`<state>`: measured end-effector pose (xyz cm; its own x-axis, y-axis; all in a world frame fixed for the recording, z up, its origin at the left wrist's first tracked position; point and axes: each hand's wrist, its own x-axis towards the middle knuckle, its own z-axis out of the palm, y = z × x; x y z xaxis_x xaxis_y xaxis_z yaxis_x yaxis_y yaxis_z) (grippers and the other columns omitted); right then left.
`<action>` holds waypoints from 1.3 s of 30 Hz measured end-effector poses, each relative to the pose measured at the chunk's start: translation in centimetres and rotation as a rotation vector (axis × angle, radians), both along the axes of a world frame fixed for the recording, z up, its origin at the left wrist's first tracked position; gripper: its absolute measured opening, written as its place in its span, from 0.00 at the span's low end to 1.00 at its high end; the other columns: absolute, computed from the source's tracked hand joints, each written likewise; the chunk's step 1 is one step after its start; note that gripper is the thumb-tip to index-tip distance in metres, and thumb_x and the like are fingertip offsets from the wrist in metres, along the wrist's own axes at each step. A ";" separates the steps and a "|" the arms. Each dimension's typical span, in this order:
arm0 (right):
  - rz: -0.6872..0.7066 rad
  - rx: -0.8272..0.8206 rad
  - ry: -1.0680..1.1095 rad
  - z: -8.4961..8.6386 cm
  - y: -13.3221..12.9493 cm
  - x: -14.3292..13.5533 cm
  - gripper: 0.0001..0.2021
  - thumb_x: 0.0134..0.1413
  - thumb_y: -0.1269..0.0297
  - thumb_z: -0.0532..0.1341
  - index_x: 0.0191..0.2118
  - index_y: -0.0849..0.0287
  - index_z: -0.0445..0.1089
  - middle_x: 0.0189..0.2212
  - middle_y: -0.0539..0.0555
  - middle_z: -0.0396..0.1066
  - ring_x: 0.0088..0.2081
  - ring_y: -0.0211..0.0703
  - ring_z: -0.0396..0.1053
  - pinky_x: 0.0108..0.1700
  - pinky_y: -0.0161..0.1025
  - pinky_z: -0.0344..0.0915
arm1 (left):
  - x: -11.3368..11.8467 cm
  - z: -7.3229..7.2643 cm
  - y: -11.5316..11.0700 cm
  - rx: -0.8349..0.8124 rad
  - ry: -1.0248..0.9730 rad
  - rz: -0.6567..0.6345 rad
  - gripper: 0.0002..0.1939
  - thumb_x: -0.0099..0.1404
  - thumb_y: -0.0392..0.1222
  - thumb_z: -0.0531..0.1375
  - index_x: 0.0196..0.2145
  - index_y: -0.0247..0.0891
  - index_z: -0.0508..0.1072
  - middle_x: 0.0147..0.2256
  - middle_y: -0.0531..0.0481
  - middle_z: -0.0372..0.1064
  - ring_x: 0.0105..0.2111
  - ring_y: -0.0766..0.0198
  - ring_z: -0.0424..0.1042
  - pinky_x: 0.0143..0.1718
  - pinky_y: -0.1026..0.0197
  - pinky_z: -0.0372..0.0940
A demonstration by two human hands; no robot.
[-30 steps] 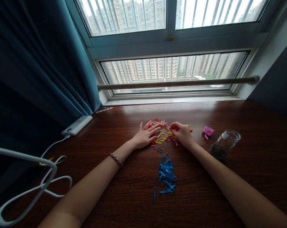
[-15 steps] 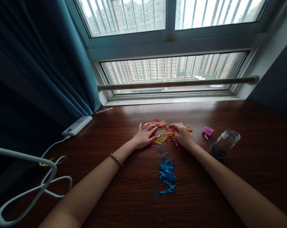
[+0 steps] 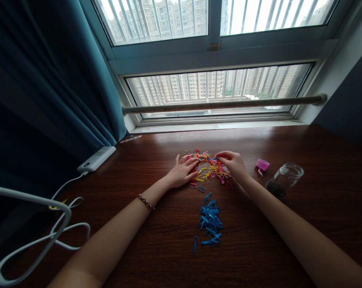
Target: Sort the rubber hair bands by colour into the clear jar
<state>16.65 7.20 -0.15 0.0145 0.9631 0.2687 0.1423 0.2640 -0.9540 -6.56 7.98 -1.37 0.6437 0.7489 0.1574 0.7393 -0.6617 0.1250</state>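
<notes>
Small rubber bands in red, yellow, pink and other colours form a loose pile [image 3: 209, 170] on the dark wooden table. My left hand [image 3: 183, 171] lies spread over the pile's left part. At its right edge, my right hand [image 3: 232, 163] has thumb and index finger pinched together; what they hold, if anything, is too small to make out. Nearer to me lies a heap of blue bands [image 3: 210, 218], with one blue band [image 3: 195, 244] apart at its lower left. Another blue band [image 3: 201, 189] rests between heap and pile.
To the right a clear glass jar [image 3: 284, 180] with dark contents leans on the table beside a pink clip-like object [image 3: 262, 164]. A white device [image 3: 97, 159] with a cable [image 3: 63, 216] is at the left, by the blue curtain [image 3: 109, 100].
My right hand has lifted slightly and drawn back from the pile, its fingers now pinched at the edge. Bands formerly beneath it show. My left hand has hardly moved.
</notes>
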 end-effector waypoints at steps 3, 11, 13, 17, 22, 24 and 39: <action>0.170 -0.182 0.156 0.9 0.0 0.5 0.13 0.37 0.62 0.65 0.32 0.63 0.71 0.27 0.54 0.73 0.28 0.38 0.69 0.31 0.35 0.65 | 0.0 0.0 -0.1 0.034 -0.047 -0.020 0.27 0.63 0.54 0.47 0.58 0.46 0.51 0.58 0.48 0.50 0.58 0.50 0.42 0.55 0.35 0.31; 0.943 -0.486 -0.119 2.9 -2.5 -0.6 0.14 0.35 0.63 0.67 0.31 0.65 0.71 0.22 0.50 0.71 0.24 0.34 0.68 0.26 0.30 0.64 | -0.5 -0.4 0.5 0.200 -0.528 0.022 0.09 0.62 0.40 0.53 0.38 0.37 0.69 0.40 0.46 0.68 0.43 0.62 0.66 0.48 0.56 0.60; 1.152 -0.581 -0.209 3.0 -3.1 -1.2 0.17 0.35 0.64 0.67 0.36 0.64 0.71 0.25 0.52 0.72 0.28 0.37 0.71 0.31 0.32 0.67 | -0.7 -0.6 0.6 0.200 -0.630 0.092 0.06 0.60 0.39 0.55 0.33 0.37 0.70 0.34 0.48 0.70 0.37 0.63 0.69 0.41 0.59 0.64; 1.204 -0.589 -0.248 2.8 -3.0 -1.0 0.21 0.38 0.63 0.66 0.42 0.64 0.70 0.28 0.53 0.73 0.31 0.38 0.71 0.33 0.32 0.68 | -0.9 -0.7 0.6 0.198 -0.706 0.180 0.05 0.58 0.40 0.57 0.32 0.38 0.71 0.31 0.50 0.72 0.33 0.63 0.71 0.38 0.60 0.65; 0.963 -0.454 -0.141 2.3 -1.9 0.2 0.13 0.40 0.63 0.65 0.34 0.65 0.72 0.24 0.52 0.73 0.27 0.36 0.71 0.28 0.28 0.66 | -0.6 -0.6 0.4 0.186 -0.721 0.129 0.08 0.59 0.40 0.56 0.35 0.38 0.72 0.34 0.49 0.73 0.34 0.63 0.72 0.38 0.61 0.66; 1.002 -0.470 -0.120 2.3 -1.9 0.2 0.12 0.39 0.64 0.65 0.32 0.66 0.72 0.23 0.52 0.73 0.27 0.36 0.71 0.29 0.29 0.66 | -0.4 -0.5 0.2 0.183 -0.714 0.097 0.07 0.60 0.40 0.56 0.35 0.38 0.73 0.34 0.48 0.73 0.34 0.63 0.72 0.38 0.61 0.66; 1.015 -0.422 -0.306 1.5 -2.7 -1.7 0.17 0.48 0.58 0.58 0.40 0.65 0.71 0.18 0.50 0.71 0.20 0.34 0.68 0.21 0.27 0.62 | 0.1 0.1 -0.8 0.151 -0.657 -0.039 0.08 0.61 0.40 0.54 0.36 0.37 0.71 0.35 0.47 0.72 0.36 0.63 0.71 0.40 0.60 0.66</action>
